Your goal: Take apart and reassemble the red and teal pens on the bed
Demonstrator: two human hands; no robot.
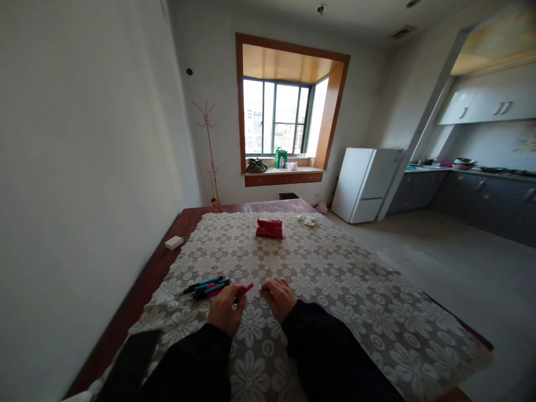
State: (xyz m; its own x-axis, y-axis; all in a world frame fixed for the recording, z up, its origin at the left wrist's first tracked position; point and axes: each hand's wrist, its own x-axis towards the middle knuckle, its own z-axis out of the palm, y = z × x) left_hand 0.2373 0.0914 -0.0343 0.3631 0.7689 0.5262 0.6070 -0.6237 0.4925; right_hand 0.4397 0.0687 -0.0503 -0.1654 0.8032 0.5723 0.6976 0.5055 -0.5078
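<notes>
The left hand [226,308] pinches a slim red piece [249,288] between closed fingers, right of the pens [209,290] on the tabletop [189,216], while the right hand [280,297] curls nearby, its hold unclear, in apparent two-handed work calling for steady alignment.

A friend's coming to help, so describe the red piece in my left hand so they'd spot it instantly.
Find the table covered by a grey cloth with white flowers. In its near half, a left hand emerges from a black sleeve. The slim, bright-red piece juts from its fingers, unlike the blue, black and red pens lying alongside.
</notes>
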